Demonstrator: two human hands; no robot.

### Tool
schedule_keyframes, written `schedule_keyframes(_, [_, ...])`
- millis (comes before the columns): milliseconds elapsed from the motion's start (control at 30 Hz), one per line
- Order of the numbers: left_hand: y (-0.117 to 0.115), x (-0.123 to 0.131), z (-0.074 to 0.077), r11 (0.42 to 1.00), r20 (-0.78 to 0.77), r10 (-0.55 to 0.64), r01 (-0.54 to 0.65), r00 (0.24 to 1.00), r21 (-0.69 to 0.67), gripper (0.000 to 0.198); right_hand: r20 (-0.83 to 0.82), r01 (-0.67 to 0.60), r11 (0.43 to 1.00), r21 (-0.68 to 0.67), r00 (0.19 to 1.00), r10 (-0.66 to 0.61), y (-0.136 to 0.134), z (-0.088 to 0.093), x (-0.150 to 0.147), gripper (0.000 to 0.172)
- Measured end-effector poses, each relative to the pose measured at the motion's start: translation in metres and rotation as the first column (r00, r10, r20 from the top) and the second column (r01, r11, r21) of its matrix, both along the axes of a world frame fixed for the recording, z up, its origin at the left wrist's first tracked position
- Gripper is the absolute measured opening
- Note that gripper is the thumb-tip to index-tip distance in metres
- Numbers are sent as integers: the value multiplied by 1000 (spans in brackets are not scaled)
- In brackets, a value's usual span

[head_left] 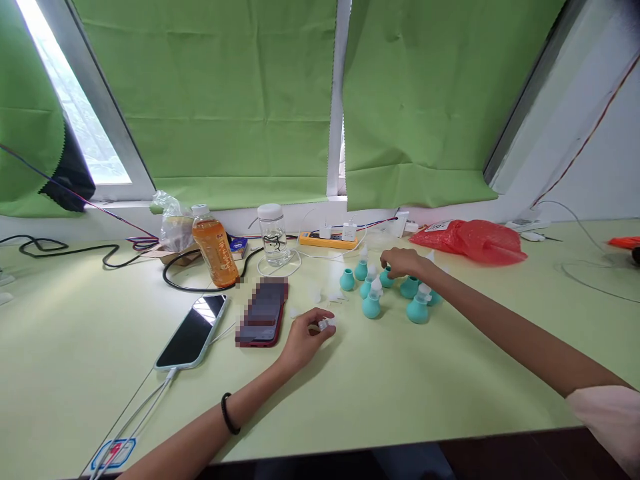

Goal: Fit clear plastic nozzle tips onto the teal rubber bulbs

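My left hand (pixel 306 339) is low over the table, thumb and fingers pinched round a small translucent plastic tip (pixel 327 323). Further off, my right hand (pixel 404 262) reaches into a cluster of teal squeeze bulbs, its fingers closed at the top of one open-necked teal bulb (pixel 386 277). Some bulbs carry clear nozzles, such as the front teal bulb (pixel 371 306) and another teal bulb (pixel 417 311) to its right. Another open-necked teal bulb (pixel 347 280) stands at the cluster's left. Loose clear plastic pieces (pixel 336 297) lie between my hands. My right forearm partly hides bulbs behind it.
Left of my left hand lie a red-cased phone (pixel 267 313) and a light-cased phone (pixel 193 333) with cables. Behind them stand an orange drink bottle (pixel 215 250) and a clear jar (pixel 274 240). A power strip (pixel 327 241) and red plastic bag (pixel 470 241) lie along the back.
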State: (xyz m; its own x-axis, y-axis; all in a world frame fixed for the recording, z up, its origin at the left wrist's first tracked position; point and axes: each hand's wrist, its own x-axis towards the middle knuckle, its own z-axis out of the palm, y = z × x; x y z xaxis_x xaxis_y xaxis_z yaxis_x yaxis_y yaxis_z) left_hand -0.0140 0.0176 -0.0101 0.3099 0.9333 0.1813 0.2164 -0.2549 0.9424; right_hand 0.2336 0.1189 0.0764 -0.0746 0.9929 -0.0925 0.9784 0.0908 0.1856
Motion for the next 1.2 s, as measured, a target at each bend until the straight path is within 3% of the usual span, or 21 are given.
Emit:
schedule_keyframes(133, [0,0,-1,996,12,66,-67,998,54,15,-1,16,989,145,1000,-16,-7,13,4,28])
schedule_keyframes(267, [-3,-1,3,988,-13,97,-95,995,122,27,-52,54,927,372,998,-37,-34,46,5,29])
schedule_keyframes(333, [-5,-1,5,990,-37,76,-71,996,125,34,-200,-1,800,600,968,151,-60,62,-1,25])
schedule_keyframes(400, [-6,-1,6,991,-53,69,-62,996,120,33,-290,-116,693,712,850,439,-89,67,-14,22])
schedule_keyframes(433, [-6,-1,6,991,-51,71,-64,996,117,31,-328,-178,672,719,765,554,-104,64,-23,21])
schedule_keyframes(500, [-6,0,6,989,-15,79,-77,997,123,25,-422,-332,696,637,606,675,-125,46,-43,17])
schedule_keyframes(533, [-5,0,7,986,15,90,-92,996,137,21,-467,-403,721,564,565,680,-132,32,-53,15])
schedule_keyframes(633, [-5,0,8,966,112,147,-167,983,195,15,-551,-516,775,365,552,626,-134,-19,-76,13])
schedule_keyframes(700, [-5,0,8,963,173,164,-196,971,187,20,-623,-487,808,333,529,576,-128,-47,-85,18])
schedule_keyframes(767, [-7,0,8,976,231,138,-172,963,136,30,-679,-512,805,300,478,558,-123,-65,-88,27])
schedule_keyframes(900, [-12,0,11,999,318,46,-50,947,7,36,-719,-561,769,305,394,573,-124,-77,-88,29])
schedule_keyframes(1000, [-14,0,15,999,393,19,-1,919,-46,27,-791,-436,841,319,366,490,-124,-81,-89,24])
schedule_keyframes(1200, [-9,-1,18,986,337,167,-154,926,-67,19,-846,-223,935,274,406,345,-118,-84,-88,20])
